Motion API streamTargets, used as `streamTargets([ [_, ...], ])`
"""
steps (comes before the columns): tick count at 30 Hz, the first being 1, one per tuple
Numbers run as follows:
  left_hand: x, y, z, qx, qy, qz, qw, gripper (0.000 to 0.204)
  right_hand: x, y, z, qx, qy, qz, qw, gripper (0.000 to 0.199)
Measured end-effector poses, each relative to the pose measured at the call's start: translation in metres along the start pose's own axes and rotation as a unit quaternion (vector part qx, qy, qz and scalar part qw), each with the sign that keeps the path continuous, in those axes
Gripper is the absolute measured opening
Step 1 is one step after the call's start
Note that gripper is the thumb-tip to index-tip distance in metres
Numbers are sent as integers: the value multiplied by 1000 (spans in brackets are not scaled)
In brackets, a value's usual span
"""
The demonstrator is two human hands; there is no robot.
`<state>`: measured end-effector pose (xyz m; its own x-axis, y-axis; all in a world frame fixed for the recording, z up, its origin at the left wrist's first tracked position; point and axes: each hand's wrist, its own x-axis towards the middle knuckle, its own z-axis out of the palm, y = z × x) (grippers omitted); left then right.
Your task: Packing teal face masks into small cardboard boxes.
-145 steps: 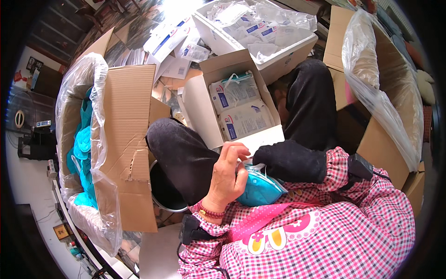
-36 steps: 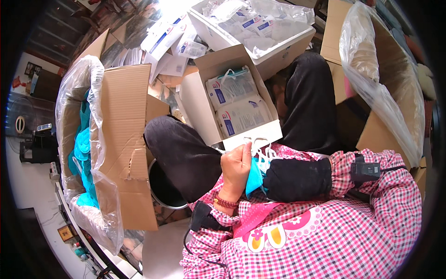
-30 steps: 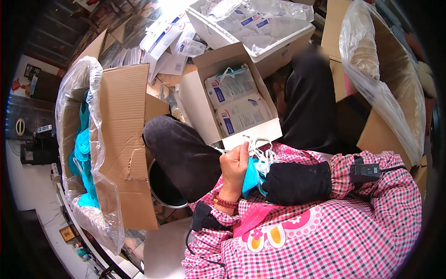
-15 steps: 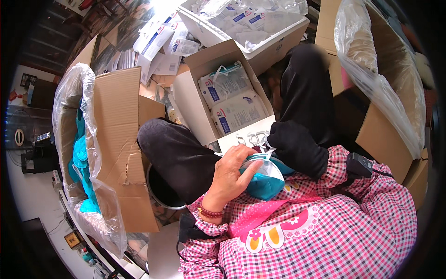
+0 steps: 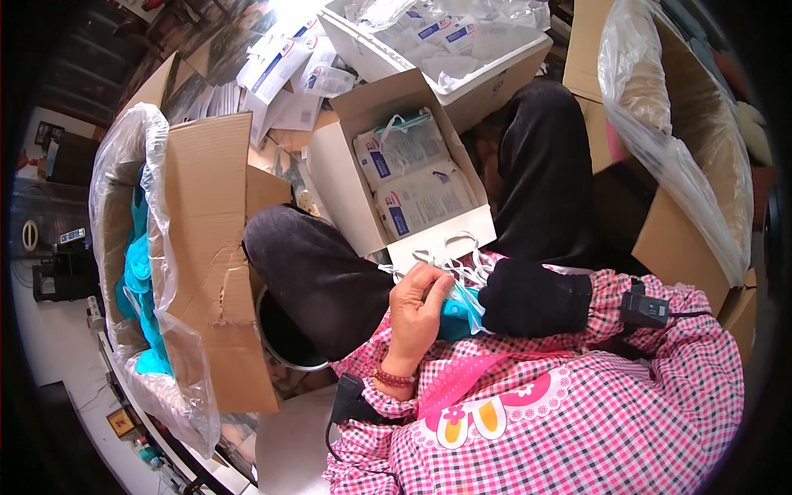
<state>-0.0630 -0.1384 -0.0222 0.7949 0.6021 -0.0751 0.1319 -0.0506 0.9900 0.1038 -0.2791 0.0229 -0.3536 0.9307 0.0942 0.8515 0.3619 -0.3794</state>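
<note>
In front of my lap I hold turquoise cup-shaped face masks [image 5: 459, 319] with white elastic straps [image 5: 464, 257]; how many there are is hidden. My bare left hand [image 5: 412, 312] pinches their left side between thumb and fingers. Wearing a black glove, my right hand [image 5: 528, 299] is closed on their right side. The straps stick up beyond my fingers, against the front of a small open carton [image 5: 337, 169]. Inside that carton lie flat printed packs [image 5: 425, 198], one with turquoise and white straps showing.
To the left stands a plastic-lined cardboard box [image 5: 206, 272] holding turquoise masks [image 5: 139, 268]. Another lined cardboard box [image 5: 681, 235] is at the right. Beyond the carton are a white foam box [image 5: 495, 78] full of packs and a pile of printed packets [image 5: 272, 74]. A round bucket [image 5: 289, 355] sits beside my left knee.
My right hand has turned and come down over the masks' right side. The masks, open toward me before, are now squeezed together and more covered. My left hand's fingers have drawn closer together.
</note>
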Motion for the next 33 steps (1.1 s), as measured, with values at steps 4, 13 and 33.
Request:
streamTargets([
  [4,-8,-10,7,4,-1,-27,1000,9,-13,-4,5,71,-46,-33,996,14],
  [13,-12,-7,-4,-51,9,-24,998,4,-27,-1,2,46,-51,85,994,10],
  [33,2,31,-14,126,-32,159,979,37,10,2,27,270,301,300,864,23],
])
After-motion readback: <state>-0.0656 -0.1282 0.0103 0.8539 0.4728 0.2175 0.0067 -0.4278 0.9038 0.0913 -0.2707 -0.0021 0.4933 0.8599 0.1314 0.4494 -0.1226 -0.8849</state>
